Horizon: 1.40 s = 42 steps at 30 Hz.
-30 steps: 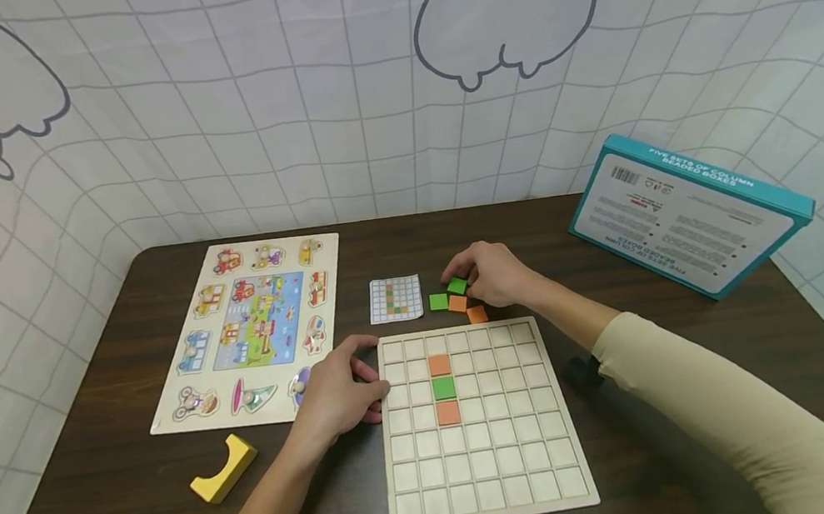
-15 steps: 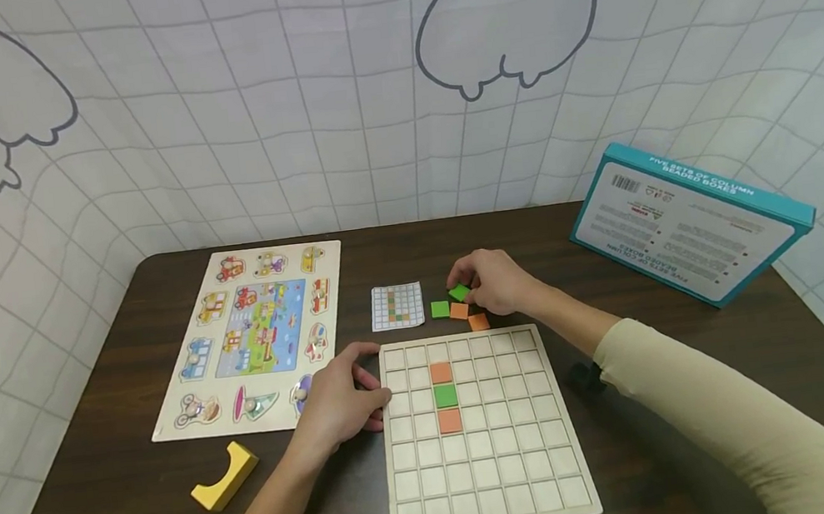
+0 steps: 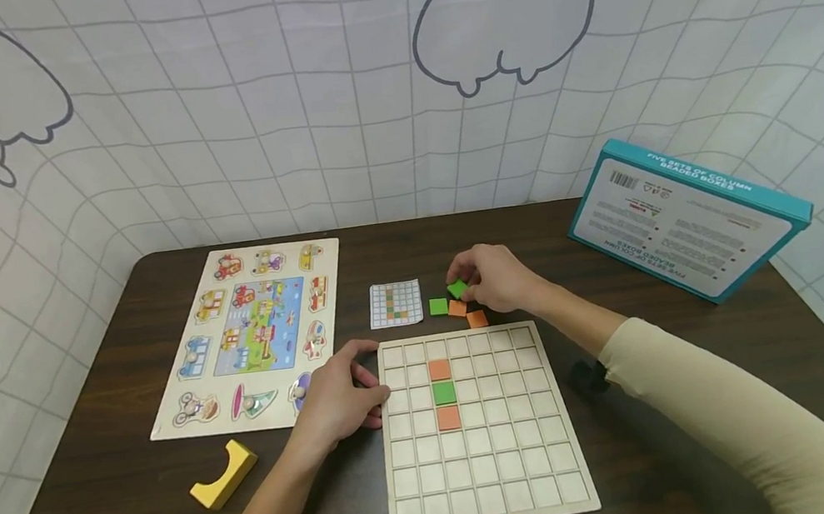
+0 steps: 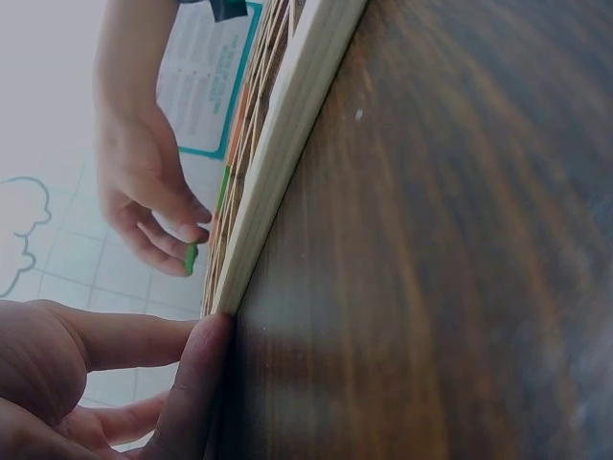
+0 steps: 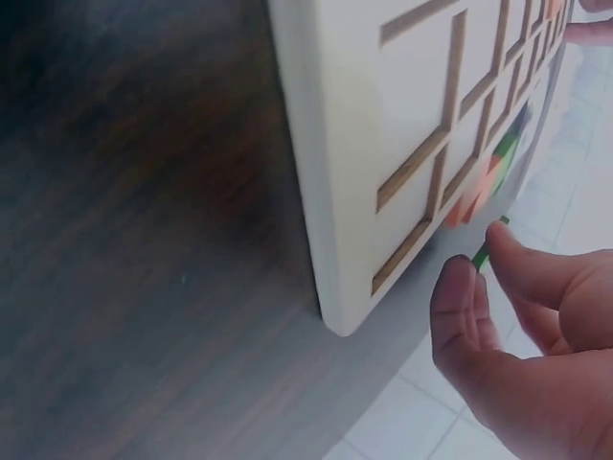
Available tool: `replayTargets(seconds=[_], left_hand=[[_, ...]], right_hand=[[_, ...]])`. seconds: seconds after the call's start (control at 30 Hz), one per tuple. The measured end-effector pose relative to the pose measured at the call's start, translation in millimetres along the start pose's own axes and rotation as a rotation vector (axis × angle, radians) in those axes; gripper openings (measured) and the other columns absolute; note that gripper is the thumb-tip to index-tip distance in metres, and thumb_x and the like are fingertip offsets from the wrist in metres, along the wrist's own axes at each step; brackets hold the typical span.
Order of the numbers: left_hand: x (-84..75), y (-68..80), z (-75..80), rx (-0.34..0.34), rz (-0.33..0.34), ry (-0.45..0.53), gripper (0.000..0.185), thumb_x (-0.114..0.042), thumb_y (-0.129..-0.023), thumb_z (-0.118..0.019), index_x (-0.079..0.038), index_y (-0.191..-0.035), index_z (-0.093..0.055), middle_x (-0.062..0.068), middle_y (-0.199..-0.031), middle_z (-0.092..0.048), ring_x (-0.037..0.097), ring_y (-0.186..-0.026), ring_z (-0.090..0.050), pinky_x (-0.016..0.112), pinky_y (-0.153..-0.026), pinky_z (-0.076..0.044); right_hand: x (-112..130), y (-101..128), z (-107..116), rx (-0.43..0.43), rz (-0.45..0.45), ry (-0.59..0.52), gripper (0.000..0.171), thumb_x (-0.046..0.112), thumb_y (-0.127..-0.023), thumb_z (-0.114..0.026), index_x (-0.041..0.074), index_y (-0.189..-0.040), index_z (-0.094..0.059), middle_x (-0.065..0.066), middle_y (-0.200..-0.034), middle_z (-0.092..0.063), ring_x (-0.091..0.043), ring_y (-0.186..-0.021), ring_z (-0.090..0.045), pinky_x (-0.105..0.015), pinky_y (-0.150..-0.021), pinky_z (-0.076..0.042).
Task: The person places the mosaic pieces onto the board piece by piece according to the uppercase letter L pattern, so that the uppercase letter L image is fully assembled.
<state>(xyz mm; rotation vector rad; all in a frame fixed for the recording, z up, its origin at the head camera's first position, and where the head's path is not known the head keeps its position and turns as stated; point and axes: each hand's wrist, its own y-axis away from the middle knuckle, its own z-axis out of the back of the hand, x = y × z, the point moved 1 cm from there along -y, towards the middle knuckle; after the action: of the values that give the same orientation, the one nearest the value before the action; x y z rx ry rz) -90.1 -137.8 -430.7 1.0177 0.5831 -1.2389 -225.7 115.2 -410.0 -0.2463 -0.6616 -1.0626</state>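
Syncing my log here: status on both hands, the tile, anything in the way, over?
Right hand pinching green tile, beyond board. Left hand touching board's left edge. Two orange tiles lie between green tile and board.

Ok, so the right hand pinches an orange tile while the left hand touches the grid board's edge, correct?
Not quite: the right hand pinches a green tile, as the head view shows. The left hand does touch the grid board at its edge.
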Motion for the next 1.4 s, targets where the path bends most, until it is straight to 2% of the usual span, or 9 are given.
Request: replayTargets(seconds=[0.17, 0.3, 0.43, 0.63, 0.93, 1.4], left_hand=[[0.3, 0.6, 0.0, 0.009, -0.013, -0.008, 0.060, 0.002, -0.086, -0.076, -0.010, -0.141, -0.058, 0.013, -0.090, -0.062, 0.017, -0.052, -0.067, 0.033, -0.049, -0.062], [0.1, 1.0, 0.4, 0.011, -0.013, -0.007, 0.060, 0.002, -0.086, -0.076, -0.010, -0.141, -0.058, 0.013, -0.090, -0.062, 0.016, -0.052, -0.068, 0.033, -0.050, -0.062], [-0.2, 0.6, 0.6, 0.012, -0.008, -0.003, 0.060, 0.001, -0.086, -0.077, -0.010, -0.141, -0.058, 0.013, -0.090, -0.062, 0.017, -0.053, -0.068, 0.033, -0.050, -0.063], [-0.4, 0.8, 0.9, 0.019, -0.018, 0.000, 0.060, 0.002, -0.086, -0.076, -0.009, -0.142, -0.057, 0.013, -0.090, -0.062, 0.016, -0.052, -0.067, 0.034, -0.050, -0.063], [-0.7, 1.7, 1.8, 0.018, -0.013, 0.003, 0.061, 0.002, -0.086, -0.076, -0.010, -0.142, -0.057, 0.013, -0.091, -0.062, 0.016, -0.053, -0.067, 0.034, -0.050, -0.063], [0.2, 0.5, 1.2, 0.020, -0.006, -0.004, 0.061, 0.002, -0.086, -0.077, -0.010, -0.142, -0.057, 0.013, -0.090, -0.062, 0.017, -0.053, -0.068, 0.034, -0.050, -0.063]], right_hand=[[4.0, 6.0, 1.8, -0.003, -0.028, -0.016, 0.022, 0.005, -0.094, -0.075, 0.009, -0.115, -0.075, -0.009, -0.105, -0.071, -0.021, -0.090, -0.069, -0.033, -0.074, -0.060], [6.4, 11.0, 3.8, -0.013, -0.034, -0.025, 0.021, 0.007, -0.094, -0.076, 0.011, -0.115, -0.076, -0.006, -0.102, -0.072, -0.021, -0.088, -0.067, -0.034, -0.076, -0.059], [6.0, 17.2, 5.7, -0.017, -0.030, -0.025, 0.021, 0.008, -0.093, -0.077, 0.012, -0.114, -0.077, -0.004, -0.099, -0.072, -0.020, -0.087, -0.066, -0.035, -0.078, -0.058], [5.3, 28.6, 6.9, -0.027, -0.018, -0.043, 0.022, 0.008, -0.092, -0.078, 0.012, -0.113, -0.077, -0.003, -0.097, -0.071, -0.018, -0.085, -0.065, -0.033, -0.075, -0.057], [9.1, 43.8, 1.5, -0.051, 0.003, -0.104, 0.021, 0.006, -0.088, -0.080, 0.012, -0.109, -0.078, -0.004, -0.099, -0.072, -0.018, -0.089, -0.067, -0.033, -0.075, -0.059], [21.6, 67.7, -9.7, -0.048, -0.003, -0.134, 0.021, 0.007, -0.086, -0.082, 0.015, -0.104, -0.078, 0.001, -0.090, -0.068, -0.015, -0.082, -0.063, -0.031, -0.074, -0.055]])
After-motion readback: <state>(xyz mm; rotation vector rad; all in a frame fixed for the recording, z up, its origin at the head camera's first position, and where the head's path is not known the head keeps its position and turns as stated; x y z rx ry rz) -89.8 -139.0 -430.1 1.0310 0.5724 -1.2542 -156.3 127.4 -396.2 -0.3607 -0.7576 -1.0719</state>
